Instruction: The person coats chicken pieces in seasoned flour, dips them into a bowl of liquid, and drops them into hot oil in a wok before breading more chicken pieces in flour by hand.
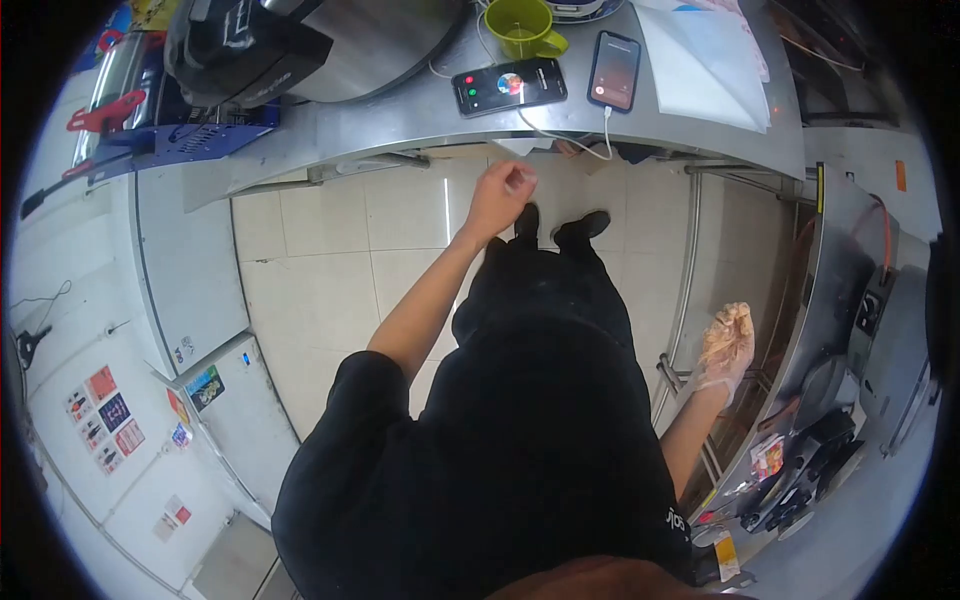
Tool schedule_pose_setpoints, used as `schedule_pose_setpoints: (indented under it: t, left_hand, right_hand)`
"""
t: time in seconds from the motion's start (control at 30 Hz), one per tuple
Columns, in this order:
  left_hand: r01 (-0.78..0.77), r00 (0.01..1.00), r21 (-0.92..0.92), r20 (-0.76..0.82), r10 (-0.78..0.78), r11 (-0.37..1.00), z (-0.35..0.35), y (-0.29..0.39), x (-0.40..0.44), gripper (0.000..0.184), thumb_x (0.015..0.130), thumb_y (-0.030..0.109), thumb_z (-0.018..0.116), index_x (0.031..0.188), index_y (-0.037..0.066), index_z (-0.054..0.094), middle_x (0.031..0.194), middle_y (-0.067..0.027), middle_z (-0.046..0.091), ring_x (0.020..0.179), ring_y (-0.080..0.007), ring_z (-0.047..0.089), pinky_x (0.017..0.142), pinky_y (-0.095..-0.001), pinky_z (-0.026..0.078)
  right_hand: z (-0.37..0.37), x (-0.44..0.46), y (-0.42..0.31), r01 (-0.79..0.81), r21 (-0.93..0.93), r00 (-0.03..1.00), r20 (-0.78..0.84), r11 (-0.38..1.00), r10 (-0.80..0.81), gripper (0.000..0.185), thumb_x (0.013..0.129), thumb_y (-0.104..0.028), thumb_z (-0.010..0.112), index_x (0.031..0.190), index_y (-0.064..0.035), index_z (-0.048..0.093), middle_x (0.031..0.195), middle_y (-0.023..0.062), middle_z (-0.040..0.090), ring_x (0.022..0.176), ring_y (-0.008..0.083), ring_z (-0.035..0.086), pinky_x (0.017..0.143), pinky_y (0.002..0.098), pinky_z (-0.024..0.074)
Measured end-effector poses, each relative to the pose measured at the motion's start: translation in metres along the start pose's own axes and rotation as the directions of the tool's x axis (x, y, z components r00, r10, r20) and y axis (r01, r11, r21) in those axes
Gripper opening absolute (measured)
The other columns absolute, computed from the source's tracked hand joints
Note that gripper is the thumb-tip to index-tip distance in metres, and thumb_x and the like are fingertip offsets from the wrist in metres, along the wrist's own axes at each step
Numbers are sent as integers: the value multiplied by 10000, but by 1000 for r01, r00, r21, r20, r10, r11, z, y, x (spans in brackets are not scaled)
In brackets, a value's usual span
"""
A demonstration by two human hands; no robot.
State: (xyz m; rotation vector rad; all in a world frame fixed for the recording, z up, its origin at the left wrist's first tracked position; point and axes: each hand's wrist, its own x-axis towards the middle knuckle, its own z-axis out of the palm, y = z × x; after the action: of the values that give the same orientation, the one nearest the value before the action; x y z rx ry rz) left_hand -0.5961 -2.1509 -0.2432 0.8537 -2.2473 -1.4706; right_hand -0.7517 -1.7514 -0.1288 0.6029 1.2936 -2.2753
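My left hand [503,195] is bare and hangs just below the front edge of the steel table [370,125]. Its fingers are curled in towards the thumb, and whether anything small sits between them is hidden. A white scrap [520,147] sticks out at the table edge just beyond it. Down at my right side, my right hand [727,345] wears a clear plastic glove smeared with an orange-brown coating. Its fingers look bent and pressed together, and what they may hold cannot be made out. It is beside the right-hand steel counter [795,340].
On the table are a dark phone [510,86], a second phone [614,72] on a white cable, a green cup [520,28], white sheets [700,65] and a large machine [250,45]. A blue rack [205,138] overhangs the left. A white fridge [190,260] stands left.
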Motion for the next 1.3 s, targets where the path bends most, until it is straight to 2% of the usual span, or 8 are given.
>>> schedule_pose_setpoints:
  t: [0.1,0.2,0.4,0.53,0.7,0.83,1.0,1.3]
  left_hand:
    - [26,985,181,-171,5,983,-17,32,37,298,765,124,715,1041,58,627,983,-132,610,921,-263,580,807,-361,467]
    - [-100,948,376,-246,203,921,-45,28,73,477,717,162,746,1160,85,586,1163,-142,561,1111,-296,508,943,-415,402]
    - [-250,957,692,69,282,678,-63,37,118,762,660,297,779,1334,94,488,1324,-122,482,1249,-302,422,1051,-501,294]
    - [-311,946,669,147,291,675,-45,35,136,755,662,345,767,1319,78,509,1274,-107,509,1213,-289,443,1007,-485,336]
    - [-288,951,674,119,286,680,-34,40,141,750,627,363,765,1280,64,548,1155,-97,541,1106,-280,486,913,-468,396]
    - [-276,958,672,135,252,687,-29,43,142,755,622,337,756,1287,50,542,1141,-99,540,1079,-283,489,877,-464,413]
    - [-294,955,653,181,234,698,-29,39,147,767,624,328,759,1304,54,532,1164,-109,533,1091,-280,483,887,-466,408]
    - [-304,926,597,1,378,742,5,76,132,658,658,278,763,1247,69,557,1130,-147,524,1081,-320,473,906,-442,376]
  right_hand:
    - [-6,27,-6,-9,-27,1000,14,1000,9,193,910,-166,617,1053,-37,602,919,50,621,742,135,583,590,243,490]
    - [-5,55,-8,-4,-22,1000,29,1000,4,234,900,-182,635,1084,-39,616,935,45,646,737,133,601,577,243,495]
    - [10,80,-13,-18,-21,997,70,1000,19,219,910,-157,616,1070,-7,611,927,67,644,767,144,609,630,253,509]
    - [32,80,-14,-17,-84,993,-118,996,7,207,913,-144,614,1057,4,611,922,76,640,796,152,614,666,259,511]
    - [33,89,-9,-23,-90,996,-84,996,15,224,901,-147,638,1066,3,616,922,76,634,809,155,611,676,252,498]
    - [55,76,-2,0,-125,973,-227,992,-29,239,896,-157,651,1068,6,616,922,79,633,799,151,605,673,245,494]
    - [44,79,2,-8,-101,979,-203,995,-13,248,889,-157,666,1061,15,614,908,86,634,791,158,610,663,234,498]
    - [43,70,7,16,-16,958,-287,1000,-20,222,881,-134,670,1025,26,617,891,109,645,771,175,627,657,249,525]
